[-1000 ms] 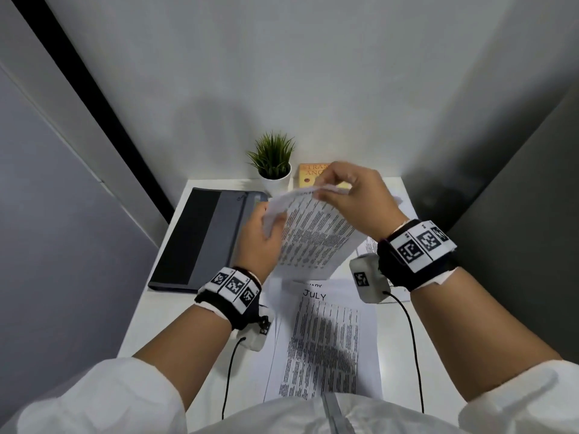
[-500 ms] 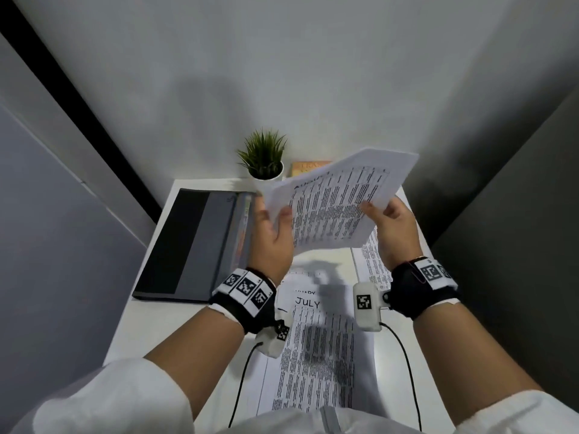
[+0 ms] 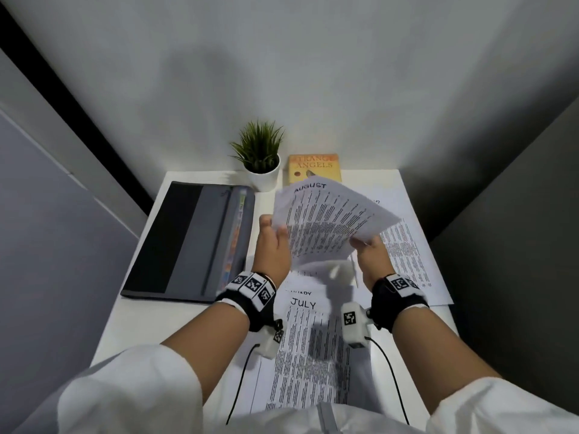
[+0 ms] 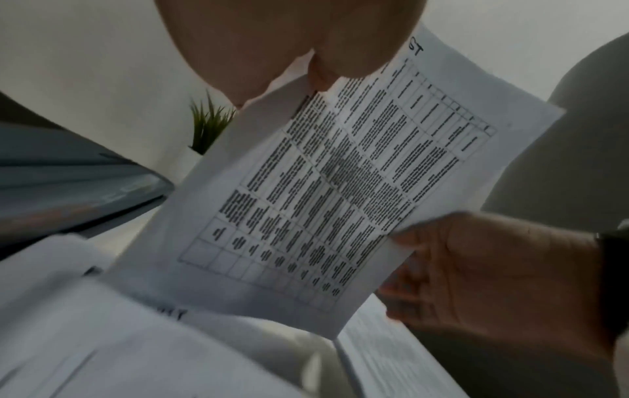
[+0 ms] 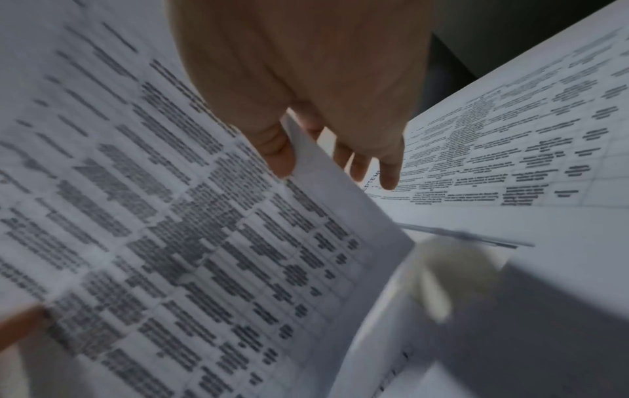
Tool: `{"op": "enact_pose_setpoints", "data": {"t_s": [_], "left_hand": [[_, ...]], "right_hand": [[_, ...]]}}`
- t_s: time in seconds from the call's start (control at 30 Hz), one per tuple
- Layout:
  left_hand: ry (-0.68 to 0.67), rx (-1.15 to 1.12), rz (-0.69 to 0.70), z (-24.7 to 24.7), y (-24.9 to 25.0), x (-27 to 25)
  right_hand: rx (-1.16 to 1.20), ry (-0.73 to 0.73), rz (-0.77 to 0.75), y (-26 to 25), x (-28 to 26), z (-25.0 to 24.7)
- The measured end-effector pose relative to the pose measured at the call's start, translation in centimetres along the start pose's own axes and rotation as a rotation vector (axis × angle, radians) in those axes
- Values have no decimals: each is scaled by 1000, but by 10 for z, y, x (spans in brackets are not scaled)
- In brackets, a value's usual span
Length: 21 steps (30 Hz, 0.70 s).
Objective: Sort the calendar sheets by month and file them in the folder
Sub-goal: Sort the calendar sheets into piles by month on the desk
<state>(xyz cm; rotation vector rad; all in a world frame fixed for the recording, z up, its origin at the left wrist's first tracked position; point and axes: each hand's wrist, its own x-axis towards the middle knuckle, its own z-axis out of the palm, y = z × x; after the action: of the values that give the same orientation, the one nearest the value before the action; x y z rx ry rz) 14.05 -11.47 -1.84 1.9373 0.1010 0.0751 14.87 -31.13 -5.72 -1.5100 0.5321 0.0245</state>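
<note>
Two hands up over the desk (image 3: 200, 308), both on one sheet. Biggest item is the folder (image 3: 188, 242), dark grey, lying open-side toward the middle at desk left, coloured tab edges showing along its inner lip. Next, loose calendar sheets: July sheet (image 3: 310, 349) flat at the near edge with another sheet partly under it (header cut off, reads "...UARY"), and a further sheet (image 3: 407, 245) flat at desk right, header mostly hidden. August sheet (image 3: 326, 220) is in the air, tilted, header away from the person. Left hand (image 3: 272, 249) grips its left edge, thumb on the printed face; right hand (image 3: 369, 258) pinches the near right corner, thumb (image 5: 275, 150) on top, fingers underneath. Small stuff at the back: potted plant (image 3: 260, 158), orange book (image 3: 313, 169)

Step in hand looks like placing August. My take: lay it straight onto July, header edges lined up, so the stack stays in order. Release one hand only once the sheet is flat. Thin paper, so don't drag it or the sheets beneath will shift
</note>
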Motion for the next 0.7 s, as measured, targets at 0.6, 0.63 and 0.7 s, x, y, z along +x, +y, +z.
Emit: {"op": "enact_pose_setpoints", "data": {"t_s": [0.6, 0.63, 0.7], "left_hand": [[-594, 661, 145, 5, -51, -54], [-645, 813, 209, 5, -64, -60], [-703, 996, 239, 2, -84, -67]], "right_hand": [[351, 341, 304, 63, -27, -117], [332, 395, 316, 67, -29, -129], [250, 498, 367, 81, -29, -149]]}}
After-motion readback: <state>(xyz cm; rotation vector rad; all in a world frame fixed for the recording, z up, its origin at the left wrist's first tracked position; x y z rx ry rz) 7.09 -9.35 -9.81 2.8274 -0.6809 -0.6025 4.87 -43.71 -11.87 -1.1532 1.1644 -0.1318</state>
